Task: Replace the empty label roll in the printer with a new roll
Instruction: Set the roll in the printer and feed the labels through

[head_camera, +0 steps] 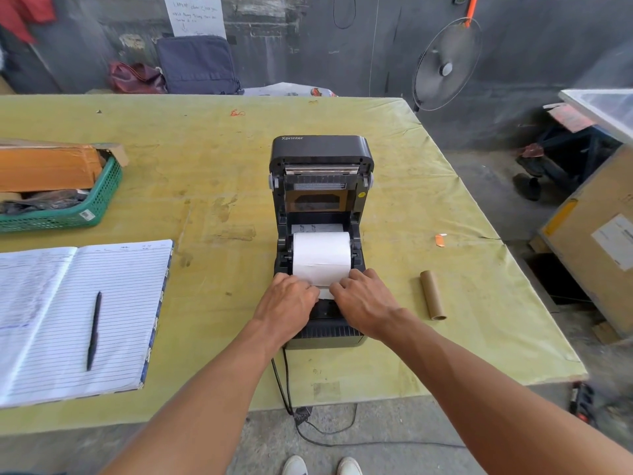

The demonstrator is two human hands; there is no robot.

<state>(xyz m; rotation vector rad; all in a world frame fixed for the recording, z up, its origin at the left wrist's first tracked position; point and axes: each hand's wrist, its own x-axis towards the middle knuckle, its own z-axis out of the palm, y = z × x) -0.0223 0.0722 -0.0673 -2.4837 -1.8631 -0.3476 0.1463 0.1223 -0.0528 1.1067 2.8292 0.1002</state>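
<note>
A black label printer (320, 156) stands on the yellow table with its lid tipped up and back. A full white label roll (321, 254) sits in the open bay between the side holders. Its loose end (325, 292) runs toward the front slot. My left hand (287, 305) and my right hand (364, 303) rest side by side on the printer's front, fingers pinching that paper end from both sides. The empty brown cardboard core (433, 295) lies on the table to the right of the printer.
An open lined notebook (78, 317) with a black pen (94, 330) lies at the left. A green basket (85, 207) holding cardboard sits farther back left. The printer's cable (284, 382) drops over the near table edge. A fan (447, 65) and boxes stand at the right.
</note>
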